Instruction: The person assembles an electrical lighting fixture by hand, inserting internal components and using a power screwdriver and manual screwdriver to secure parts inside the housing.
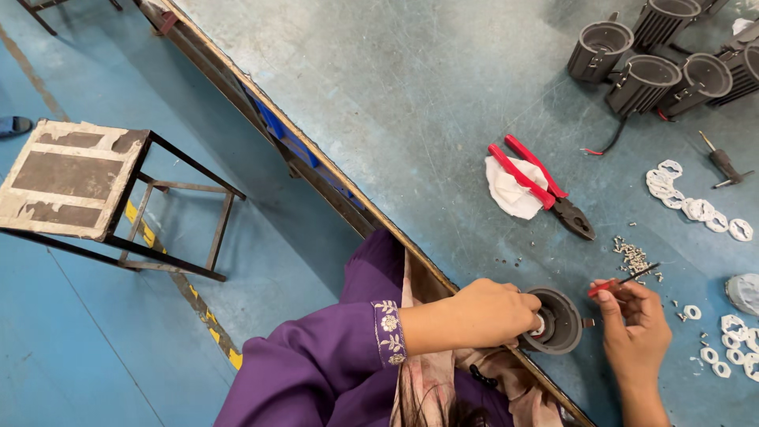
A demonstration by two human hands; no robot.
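Scuffed blue-green worktable (411,103) fills the view. Nearest, at six o'clock, the left hand (490,312) clamps the dark round housing (563,320) at the table edge, while the right hand (632,324) pinches a red-handled screwdriver (624,281); best keep it upright. Loose screws (632,255) lie beyond, red pliers (545,186) toward one o'clock.

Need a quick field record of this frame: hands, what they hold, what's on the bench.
left hand: fingers on the round dark housing at the bench edge
right hand: holds a small red-handled screwdriver
bench: blue-grey, scratched
pliers: red grips, lying on a white cloth
screws: small loose pile
white rings: scattered at right
spare housings: grouped at the far corner
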